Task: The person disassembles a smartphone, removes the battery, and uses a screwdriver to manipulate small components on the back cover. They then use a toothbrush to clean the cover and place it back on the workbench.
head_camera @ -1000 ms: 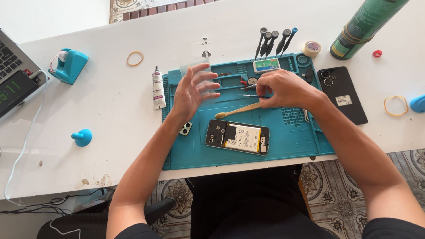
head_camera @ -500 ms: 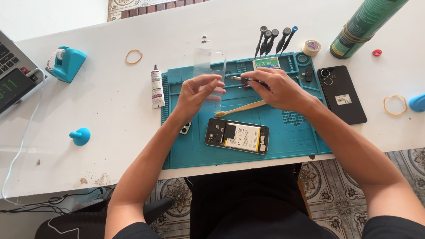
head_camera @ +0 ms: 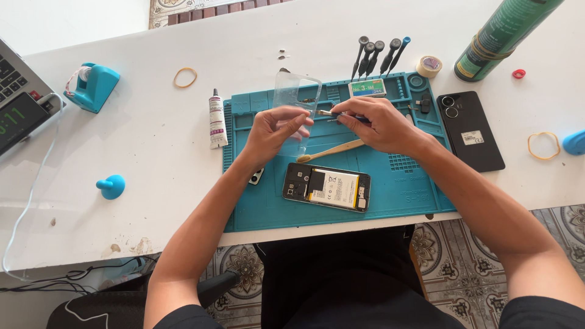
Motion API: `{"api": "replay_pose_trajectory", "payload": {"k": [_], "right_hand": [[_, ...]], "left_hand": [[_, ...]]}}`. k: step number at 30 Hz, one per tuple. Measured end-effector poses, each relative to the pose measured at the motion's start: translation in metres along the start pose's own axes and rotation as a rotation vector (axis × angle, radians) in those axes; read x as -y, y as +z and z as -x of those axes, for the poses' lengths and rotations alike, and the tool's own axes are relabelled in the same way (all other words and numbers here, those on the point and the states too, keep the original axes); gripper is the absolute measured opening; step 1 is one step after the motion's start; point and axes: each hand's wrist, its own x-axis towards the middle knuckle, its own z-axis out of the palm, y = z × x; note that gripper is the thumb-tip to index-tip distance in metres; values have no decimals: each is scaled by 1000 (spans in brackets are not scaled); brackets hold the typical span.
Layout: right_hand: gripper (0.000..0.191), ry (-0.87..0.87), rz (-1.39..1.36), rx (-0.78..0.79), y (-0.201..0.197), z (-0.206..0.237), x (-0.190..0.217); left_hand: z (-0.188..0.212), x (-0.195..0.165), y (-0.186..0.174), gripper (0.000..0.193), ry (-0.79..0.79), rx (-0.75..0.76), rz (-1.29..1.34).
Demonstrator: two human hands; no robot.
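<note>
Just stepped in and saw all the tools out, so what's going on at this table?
A person is working over a teal repair mat on a white table. The left hand holds up a clear, thin phone-shaped piece, and the right hand grips a slim metal tool pointed at it. An opened phone with its battery showing lies on the mat below the hands, beside a wooden stick. A black back cover sits to the right.

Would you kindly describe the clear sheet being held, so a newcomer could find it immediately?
Start at the teal work mat in the middle of the white table. Above its upper left part, the left hand pinches a transparent, rounded-corner sheet. It is the only see-through item; the opened phone below is dark.
</note>
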Motion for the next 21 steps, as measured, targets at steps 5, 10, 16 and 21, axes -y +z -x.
{"api": "replay_pose_trajectory", "payload": {"k": [5,10,16,21], "right_hand": [[26,-3,18,13,-1,0,0],[26,-10,12,10,-2,0,1],[25,-27,33,40,-2,0,3],[25,-56,44,25,-2,0,5]], "left_hand": [[1,1,-1,28,20,18,3],[0,0,0,28,19,21,-37],[0,-2,1,29,21,6,-21],[-2,-3,0,29,13,-3,-21]]}}
